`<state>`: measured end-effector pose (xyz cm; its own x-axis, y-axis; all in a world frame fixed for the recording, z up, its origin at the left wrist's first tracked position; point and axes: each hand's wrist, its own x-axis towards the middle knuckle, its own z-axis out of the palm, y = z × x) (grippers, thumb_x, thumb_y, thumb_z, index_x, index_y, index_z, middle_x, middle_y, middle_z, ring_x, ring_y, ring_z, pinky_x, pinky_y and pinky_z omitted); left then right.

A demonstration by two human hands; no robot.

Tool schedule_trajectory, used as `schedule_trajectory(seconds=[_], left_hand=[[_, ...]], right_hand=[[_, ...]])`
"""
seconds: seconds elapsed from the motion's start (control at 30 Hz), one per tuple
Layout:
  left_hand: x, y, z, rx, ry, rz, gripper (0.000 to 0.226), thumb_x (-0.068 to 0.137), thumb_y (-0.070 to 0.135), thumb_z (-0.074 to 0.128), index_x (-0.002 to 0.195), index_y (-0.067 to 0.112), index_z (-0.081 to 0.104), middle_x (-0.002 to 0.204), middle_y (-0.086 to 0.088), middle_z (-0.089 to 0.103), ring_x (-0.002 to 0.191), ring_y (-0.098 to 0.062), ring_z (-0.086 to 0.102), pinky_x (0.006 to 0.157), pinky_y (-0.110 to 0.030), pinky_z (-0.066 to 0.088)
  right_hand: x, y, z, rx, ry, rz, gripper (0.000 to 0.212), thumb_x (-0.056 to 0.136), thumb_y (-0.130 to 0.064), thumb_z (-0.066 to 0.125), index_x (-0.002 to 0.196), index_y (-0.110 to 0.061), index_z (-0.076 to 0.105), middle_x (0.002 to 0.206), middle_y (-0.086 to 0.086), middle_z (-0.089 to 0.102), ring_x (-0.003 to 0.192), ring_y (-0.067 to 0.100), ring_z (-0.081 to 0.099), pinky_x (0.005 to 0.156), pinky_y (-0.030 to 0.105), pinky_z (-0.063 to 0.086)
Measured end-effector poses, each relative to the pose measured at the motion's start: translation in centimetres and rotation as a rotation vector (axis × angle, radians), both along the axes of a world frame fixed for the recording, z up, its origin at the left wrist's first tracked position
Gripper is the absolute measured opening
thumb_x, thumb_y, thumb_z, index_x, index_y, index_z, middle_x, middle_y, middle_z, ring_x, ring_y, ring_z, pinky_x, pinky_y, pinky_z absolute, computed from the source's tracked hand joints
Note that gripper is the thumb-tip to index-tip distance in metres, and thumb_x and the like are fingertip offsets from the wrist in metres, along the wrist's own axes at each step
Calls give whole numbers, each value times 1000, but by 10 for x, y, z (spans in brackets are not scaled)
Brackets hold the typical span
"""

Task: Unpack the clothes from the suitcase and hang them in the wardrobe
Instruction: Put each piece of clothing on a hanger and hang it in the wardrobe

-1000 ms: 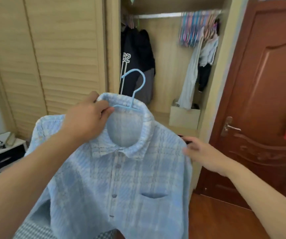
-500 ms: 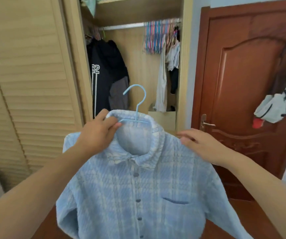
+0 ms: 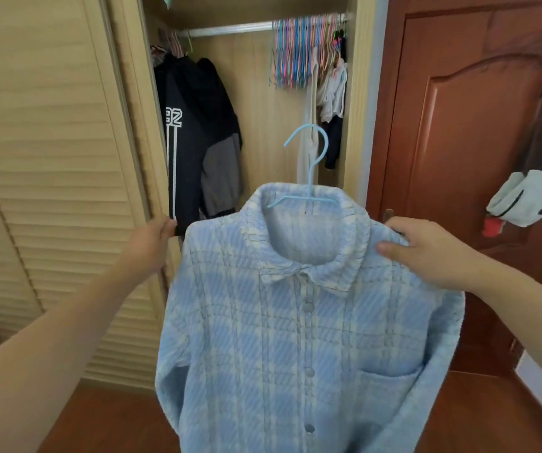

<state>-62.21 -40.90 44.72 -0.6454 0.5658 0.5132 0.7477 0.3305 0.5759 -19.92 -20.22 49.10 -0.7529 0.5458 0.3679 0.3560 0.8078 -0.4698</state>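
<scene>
Shifted from the collar, the left hand [image 3: 152, 243] now grips the plaid shirt's [image 3: 295, 338] shoulder; the other shoulder is pinched by the right hand [image 3: 426, 253]. Shirt's already on its blue hanger [image 3: 308, 178], but hooking onto the wardrobe rail [image 3: 230, 28] is still left.

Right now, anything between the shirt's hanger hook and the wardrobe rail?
Nothing visible blocks it. The blue hanger hook sits below a bare stretch of rail, between the black jacket and the bunch of empty hangers. Wardrobe door is slid aside.
</scene>
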Motion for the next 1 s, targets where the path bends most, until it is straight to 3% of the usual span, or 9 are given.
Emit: schedule_trajectory(seconds=[0.13, 0.3, 0.37, 0.43, 0.5, 0.63, 0.77, 0.9, 1.0], left_hand=[[-39, 15, 10, 64, -177, -58, 42, 109, 40, 39, 86, 12, 61, 84, -9, 64, 86, -34, 64, 75, -40, 49], [-27, 43, -50, -145, -366, -503, 77, 83, 90, 27, 106, 32, 71, 105, 9, 75, 97, -2, 69, 91, -35, 51], [-38, 54, -78, -247, -194, -558, 61, 88, 84, 31, 113, 39, 64, 105, 10, 74, 98, -5, 69, 93, -37, 54], [-60, 71, -79, -482, 207, -458, 48, 94, 73, 19, 104, 43, 54, 87, 10, 69, 86, -10, 67, 76, -28, 50], [-84, 96, -66, -471, 444, -294, 48, 98, 68, 10, 91, 37, 47, 73, 12, 55, 78, -20, 59, 67, -35, 38], [-115, 147, -38, -114, 295, -393, 40, 106, 50, 26, 73, 35, 41, 68, 7, 53, 67, -19, 50, 66, -37, 33], [-99, 184, -35, -145, 141, -627, 40, 109, 45, 32, 75, 33, 50, 79, 9, 56, 76, -8, 54, 73, -38, 41], [-81, 194, -39, -209, 564, -573, 42, 100, 62, 27, 70, 34, 37, 64, 12, 47, 61, -11, 50, 59, -37, 46], [-80, 215, -30, -207, 566, -472, 36, 102, 52, 39, 73, 32, 33, 67, 12, 47, 63, -19, 52, 59, -40, 45]], right_hand=[[-26, 15, -16, 61, -74, -66, 11, 94, -41, 61, 89, -32, 61, 82, -5, 66, 77, 17, 63, 73, 45, 53], [-62, 37, -16, 176, -52, -145, 12, 96, -37, 61, 84, -37, 56, 76, -10, 64, 72, 12, 60, 65, 37, 46], [-68, 52, -15, 185, -33, -181, 11, 96, -35, 61, 85, -37, 58, 79, -10, 65, 74, 13, 62, 69, 41, 50], [-74, 64, -20, 222, -67, -213, 13, 97, -34, 60, 86, -41, 58, 74, -10, 66, 68, 10, 62, 67, 40, 51], [-84, 70, -30, 277, -99, -229, 13, 98, -32, 59, 90, -42, 60, 65, -11, 63, 59, 8, 59, 58, 31, 47], [-94, 82, -53, 417, -185, -216, 24, 96, -51, 47, 94, -35, 64, 51, -13, 53, 44, 9, 48, 47, 29, 38], [-100, 93, -70, 346, -18, -339, 24, 97, -42, 54, 80, -24, 56, 58, -7, 57, 52, 11, 54, 53, 42, 47], [-105, 105, -59, 293, 55, -384, 28, 95, -39, 58, 77, -18, 57, 59, -5, 56, 55, 14, 56, 56, 45, 47], [-110, 109, -38, 223, 69, -345, 21, 92, -45, 59, 104, -29, 62, 74, -16, 62, 60, 3, 59, 57, 30, 48]])
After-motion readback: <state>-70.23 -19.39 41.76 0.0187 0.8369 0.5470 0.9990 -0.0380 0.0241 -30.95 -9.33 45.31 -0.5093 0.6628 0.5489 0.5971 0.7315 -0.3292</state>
